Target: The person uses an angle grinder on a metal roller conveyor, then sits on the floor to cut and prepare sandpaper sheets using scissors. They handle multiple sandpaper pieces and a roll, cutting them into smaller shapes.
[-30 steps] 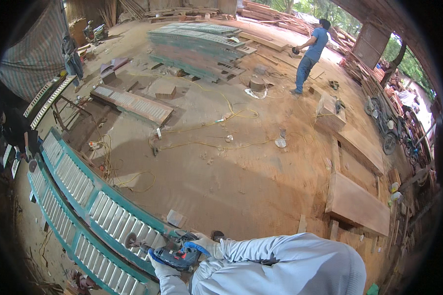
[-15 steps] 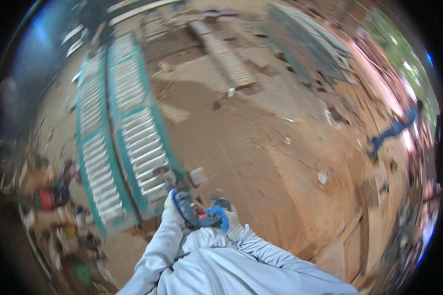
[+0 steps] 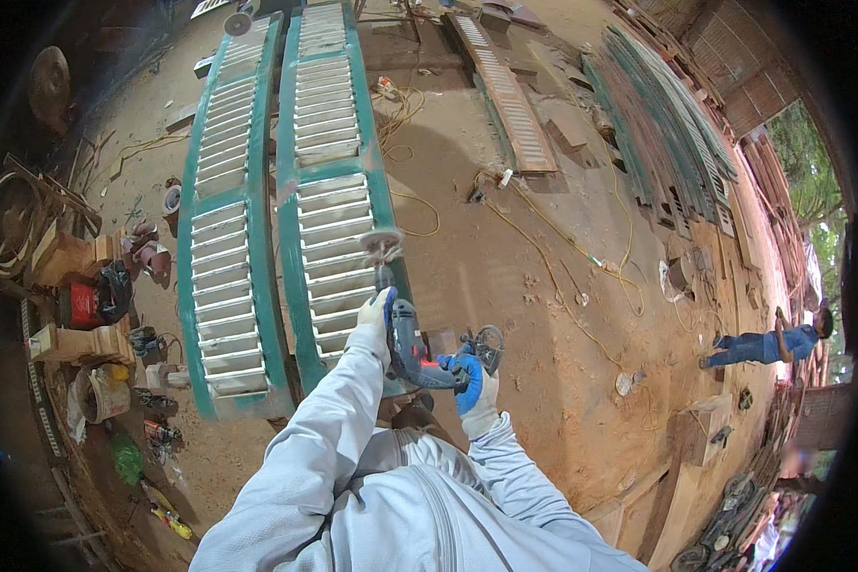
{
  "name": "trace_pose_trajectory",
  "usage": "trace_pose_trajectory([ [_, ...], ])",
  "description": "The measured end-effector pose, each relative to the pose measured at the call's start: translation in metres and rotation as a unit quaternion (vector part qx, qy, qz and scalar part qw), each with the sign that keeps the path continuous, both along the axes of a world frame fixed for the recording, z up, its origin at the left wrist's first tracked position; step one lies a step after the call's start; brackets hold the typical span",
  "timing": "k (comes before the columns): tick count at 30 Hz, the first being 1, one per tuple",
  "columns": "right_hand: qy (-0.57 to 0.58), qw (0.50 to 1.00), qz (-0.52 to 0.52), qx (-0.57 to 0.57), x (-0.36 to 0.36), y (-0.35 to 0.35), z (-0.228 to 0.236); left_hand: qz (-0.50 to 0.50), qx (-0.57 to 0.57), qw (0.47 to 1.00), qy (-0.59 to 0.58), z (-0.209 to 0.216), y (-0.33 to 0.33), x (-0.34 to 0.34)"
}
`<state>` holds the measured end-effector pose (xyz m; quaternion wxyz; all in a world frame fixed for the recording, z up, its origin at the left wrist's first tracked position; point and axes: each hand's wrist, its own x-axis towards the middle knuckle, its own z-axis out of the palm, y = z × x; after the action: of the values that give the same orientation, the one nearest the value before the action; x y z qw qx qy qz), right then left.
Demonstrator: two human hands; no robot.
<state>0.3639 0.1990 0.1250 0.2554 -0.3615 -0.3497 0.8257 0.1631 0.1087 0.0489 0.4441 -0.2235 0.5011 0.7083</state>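
Observation:
My left hand (image 3: 378, 313), in a white and blue work glove, is closed around the front of a dark blue power drill (image 3: 408, 343). My right hand (image 3: 477, 389), gloved alike, grips the drill's rear handle. A round, worn disc (image 3: 381, 244) is fitted at the drill's front end. It appears over the right frame edge of a green louvred shutter (image 3: 330, 214); whether it touches the wood I cannot tell. A second green louvred shutter (image 3: 222, 296) lies alongside on the left. Beside my right hand shows a dark, wheel-shaped part (image 3: 488, 349).
A brown louvred panel (image 3: 507, 95) lies farther back, near stacked green shutters (image 3: 658, 124). Yellow cords (image 3: 548, 262) trail over the dirt floor. At left are wooden blocks (image 3: 81, 343) and a red container (image 3: 83, 305). A person in blue (image 3: 772, 341) stands at right.
My view has shifted and sharpened, with the shutters now farther right. Both arms reach farther forward with the drill, and its disc shows higher up along the right shutter.

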Motion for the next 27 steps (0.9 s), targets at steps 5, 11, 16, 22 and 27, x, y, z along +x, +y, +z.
trace_pose_trajectory([
  [5,0.027,0.998,-0.053,0.01,-0.063,0.001,-0.006,-0.01,0.015,1.0,0.01,0.022,0.025,-0.062],
  [11,-0.016,0.999,0.032,0.016,-0.117,-0.006,-0.004,0.029,-0.019,0.998,0.05,-0.019,0.002,-0.125],
  [16,0.006,0.994,0.103,0.034,-0.117,-0.011,-0.006,0.122,-0.035,0.991,0.029,-0.002,-0.042,-0.105],
  [22,0.051,0.966,0.252,-0.006,-0.19,-0.054,-0.003,0.28,0.034,0.958,0.045,-0.084,-0.135,-0.14],
  [27,0.036,0.945,0.325,0.002,-0.191,-0.054,-0.014,0.32,-0.008,0.946,0.055,-0.07,-0.149,-0.115],
])
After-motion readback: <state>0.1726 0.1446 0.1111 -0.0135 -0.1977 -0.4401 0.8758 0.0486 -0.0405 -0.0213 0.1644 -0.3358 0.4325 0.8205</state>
